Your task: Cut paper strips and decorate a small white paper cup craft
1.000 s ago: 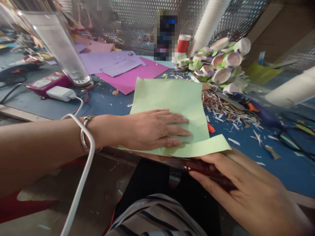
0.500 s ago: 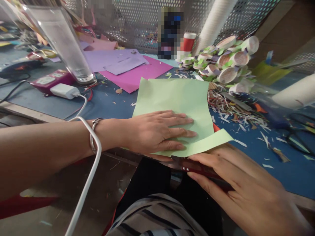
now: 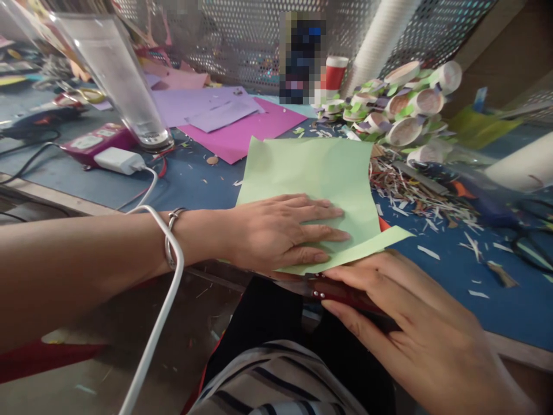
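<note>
A sheet of light green paper [image 3: 306, 170] lies at the table's near edge, its lower right edge lifted as a narrow strip. My left hand [image 3: 280, 233] presses flat on the sheet with the fingers spread. In my right hand [image 3: 415, 323] is a knife [image 3: 345, 297] with a dark red riveted handle, fingers closed around it. The blade points left along the table's front edge, just below the paper. Part of the blade is hidden under the sheet and my left hand.
Purple paper [image 3: 194, 104] and magenta paper [image 3: 228, 141] lie behind. A tall clear glass [image 3: 125, 80] stands left beside a purple power strip [image 3: 95, 144]. Paper scraps [image 3: 410, 187] and small decorated cups [image 3: 406, 109] sit right. A white cable [image 3: 162, 305] crosses my left wrist.
My right hand and the knife have shifted slightly left along the paper's near edge. The raised strip looks narrower. My left hand stays flat on the sheet. The view has shifted a little.
</note>
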A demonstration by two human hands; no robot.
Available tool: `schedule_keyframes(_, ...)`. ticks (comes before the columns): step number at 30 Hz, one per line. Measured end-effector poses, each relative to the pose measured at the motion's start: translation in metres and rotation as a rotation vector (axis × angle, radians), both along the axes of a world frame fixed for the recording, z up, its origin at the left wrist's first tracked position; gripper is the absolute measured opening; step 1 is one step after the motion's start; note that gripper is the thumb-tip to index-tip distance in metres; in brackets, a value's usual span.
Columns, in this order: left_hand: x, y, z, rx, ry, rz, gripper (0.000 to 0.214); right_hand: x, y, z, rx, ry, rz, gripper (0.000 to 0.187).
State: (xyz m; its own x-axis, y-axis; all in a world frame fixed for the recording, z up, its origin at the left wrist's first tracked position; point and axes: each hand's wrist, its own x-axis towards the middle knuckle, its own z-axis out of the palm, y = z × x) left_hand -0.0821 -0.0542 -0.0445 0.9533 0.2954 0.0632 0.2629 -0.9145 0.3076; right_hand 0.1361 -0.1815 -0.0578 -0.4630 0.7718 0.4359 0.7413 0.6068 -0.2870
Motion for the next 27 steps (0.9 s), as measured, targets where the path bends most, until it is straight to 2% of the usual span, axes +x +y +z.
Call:
schedule_keyframes(9,-0.001,0.001,0.0,-0.027,-0.039,-0.008,0.052,-0.007,0.002,-0.003,0.019,0.053,0.008,0.018)
schedule_keyframes(18,-0.002,0.005,-0.007,0.047,-0.081,-0.059,0.052,-0.019,0.005,-0.004,0.006,0.11,0.039,0.02)
schedule_keyframes(27,0.004,0.002,0.003,-0.008,-0.004,-0.003,0.053,-0.012,0.003,-0.001,0.02,0.051,0.019,0.019)
